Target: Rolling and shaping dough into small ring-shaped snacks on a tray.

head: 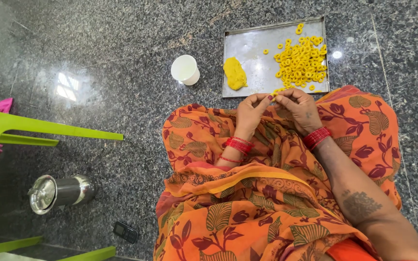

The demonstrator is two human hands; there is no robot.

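Here both hands (274, 104) pinch one yellow dough strip (277, 91) beside the tray (247, 46), white cup (185, 69) nearby.

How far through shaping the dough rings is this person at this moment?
Done: a heap of small yellow rings lies on the right side of the steel tray. In hand: the left hand and right hand meet at the tray's near edge, fingertips pinching a small yellow bit of dough. Left: a lump of yellow dough sits unshaped on the tray, beside a white cup.
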